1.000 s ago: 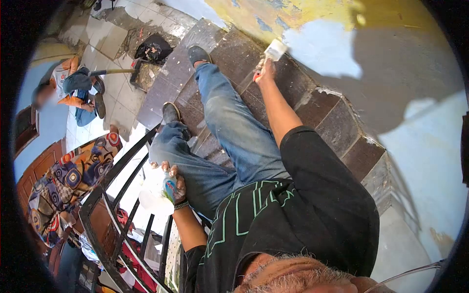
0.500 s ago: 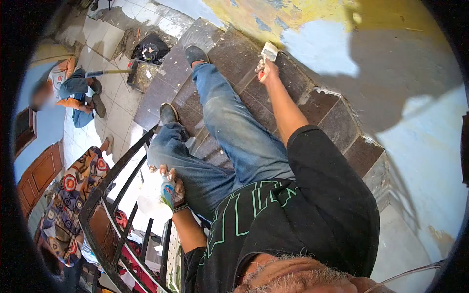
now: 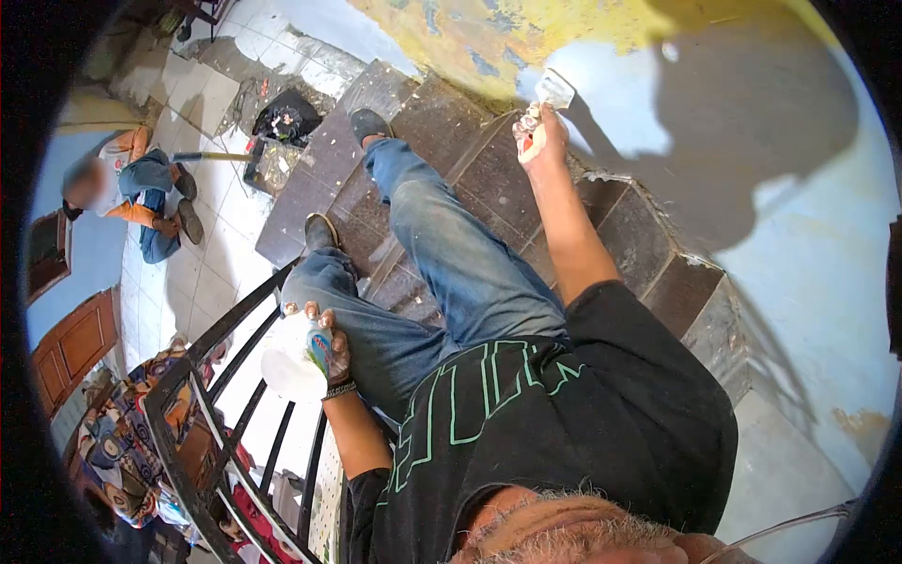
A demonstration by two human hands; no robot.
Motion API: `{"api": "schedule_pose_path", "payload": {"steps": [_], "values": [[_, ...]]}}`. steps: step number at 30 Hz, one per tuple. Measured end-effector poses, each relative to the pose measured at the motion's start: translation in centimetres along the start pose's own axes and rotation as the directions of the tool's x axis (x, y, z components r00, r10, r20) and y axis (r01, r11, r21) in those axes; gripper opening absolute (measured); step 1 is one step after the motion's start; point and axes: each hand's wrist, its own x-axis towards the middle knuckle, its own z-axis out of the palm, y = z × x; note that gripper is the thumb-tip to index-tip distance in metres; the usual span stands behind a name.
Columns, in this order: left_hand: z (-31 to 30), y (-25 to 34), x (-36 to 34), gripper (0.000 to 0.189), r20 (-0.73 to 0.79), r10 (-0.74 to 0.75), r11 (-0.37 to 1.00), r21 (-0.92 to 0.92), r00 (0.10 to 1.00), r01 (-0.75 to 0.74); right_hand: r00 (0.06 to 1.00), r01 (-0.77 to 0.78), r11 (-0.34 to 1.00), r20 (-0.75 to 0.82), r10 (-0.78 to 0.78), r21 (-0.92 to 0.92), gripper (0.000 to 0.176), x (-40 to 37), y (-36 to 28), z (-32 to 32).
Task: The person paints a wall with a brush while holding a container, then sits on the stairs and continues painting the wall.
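Note:
My left hand (image 3: 329, 343) is wrapped round a plastic container (image 3: 318, 350) with a blue label, held beside my left thigh. Its wide, pale opening (image 3: 287, 362) looks white inside and is very bright. On the other side, my right hand (image 3: 542, 141) is closed round the reddish handle of a putty knife (image 3: 554, 89). White smears cover the blade and the fingers of that hand. The blade is close to the foot of the painted wall (image 3: 611, 80) and overlaps it in this view.
I stand on dark tiled steps (image 3: 437, 127). A black metal railing (image 3: 211, 343) runs along my left. Below are a black bag (image 3: 287, 117), a long-handled dustpan (image 3: 268, 167) and a seated person (image 3: 141, 183). Another person in patterned clothing (image 3: 122, 423) is beyond the railing.
My right hand has moved forward and to the right with the putty knife, nearer the wall. My left hand has shifted slightly. The person in patterned clothing has moved lower in view.

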Motion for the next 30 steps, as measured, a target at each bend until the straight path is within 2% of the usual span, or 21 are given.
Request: {"api": "schedule_pose_path", "payload": {"steps": [2,4,7,8,10,11,12,13,14,16,18,19,21,22,24,26,27,28,30], "values": [[0.0,0.1,-0.2,0.042,0.006,0.002,1.0,-0.015,1.0,-0.002,0.971,0.065,0.998,0.228,-0.066,0.014,0.011,-3.0,-1.6,1.2],[-0.1,0.2,-0.6,0.043,0.026,0.026,0.999,-0.019,0.999,-0.026,0.993,0.072,0.992,0.098,-0.062,-0.099,0.014,-6.7,-2.2,3.7],[-0.2,0.0,-0.8,0.042,0.039,0.059,0.998,-0.012,0.997,-0.059,0.982,-0.048,0.997,0.177,0.057,-0.054,0.013,-5.9,-1.0,2.9],[-0.1,0.2,-1.1,0.04,0.03,0.067,0.998,0.003,0.997,-0.068,0.981,-0.045,0.998,0.185,0.054,-0.051,0.013,-5.2,-0.9,2.8],[0.0,0.3,-1.4,0.039,0.042,0.077,0.997,0.006,0.996,-0.077,0.999,-0.007,0.997,0.049,0.011,-0.08,0.012,-3.3,-1.8,3.4],[0.0,0.4,-1.5,0.039,0.045,0.082,0.997,0.005,0.996,-0.083,0.999,0.015,0.987,0.036,-0.009,-0.162,0.01,-2.3,-3.4,3.7],[-0.1,0.6,-1.8,0.039,0.06,0.09,0.996,0.003,0.994,-0.09,0.977,0.051,0.997,0.209,-0.037,-0.066,0.01,-2.2,-5.2,4.3],[-0.2,0.8,-1.9,0.039,0.078,0.085,0.996,-0.024,0.993,-0.084,0.97,0.206,0.972,0.155,-0.188,-0.11,0.01,-5.1,-7.1,6.7],[-0.3,0.9,-2.1,0.039,0.097,0.079,0.996,-0.052,0.992,-0.074,0.954,0.265,0.954,0.179,-0.238,-0.14,0.014,-7.8,-9.3,8.9],[-0.9,1.1,-2.4,0.039,0.112,0.097,0.994,-0.068,0.989,-0.09,0.907,0.328,0.937,0.318,-0.276,-0.122,0.023,-10.4,-12.2,10.4],[-1.0,1.3,-3.0,0.04,0.11,0.112,0.991,-0.079,0.988,-0.103,0.873,0.439,0.888,0.301,-0.384,-0.139,0.025,-12.5,-13.6,11.6],[-1.2,1.3,-3.2,0.04,0.115,0.115,0.992,-0.069,0.987,-0.107,0.874,0.435,0.89,0.304,-0.379,-0.141,0.025,-13.3,-14.0,11.3],[-1.1,1.4,-3.3,0.043,0.154,0.105,0.992,-0.087,0.982,-0.092,0.738,0.553,0.832,0.493,-0.461,-0.049,0.026,-14.0,-14.6,10.8],[-1.0,1.4,-3.4,0.043,0.148,0.111,0.991,-0.088,0.983,-0.099,0.74,0.548,0.835,0.496,-0.453,-0.055,0.026,-13.7,-14.4,10.1],[-1.0,1.5,-3.6,0.044,0.166,0.121,0.992,-0.06,0.979,-0.113,0.813,0.395,0.911,0.506,-0.286,-0.119,0.023,-12.1,-12.7,6.9],[-1.4,1.7,-3.6,0.046,0.174,0.112,0.992,-0.075,0.978,-0.1,0.948,0.225,0.959,0.268,-0.173,-0.174,0.018,-10.4,-9.0,3.6],[-1.6,1.7,-3.6,0.048,0.148,0.126,0.989,-0.096,0.981,-0.112,0.965,0.108,0.968,0.258,-0.046,-0.228,0.018,-9.2,-7.0,1.2],[-1.7,1.7,-3.6,0.051,0.12,0.138,0.986,-0.115,0.983,-0.124,0.959,-0.076,0.972,0.252,0.132,-0.222,0.018,-6.6,-4.7,-2.3],[-1.1,1.4,-3.5,0.05,0.104,0.129,0.988,-0.093,0.986,-0.119,0.968,-0.176,0.928,0.114,0.224,-0.329,0.015,-4.8,-1.4,-5.9]]}}
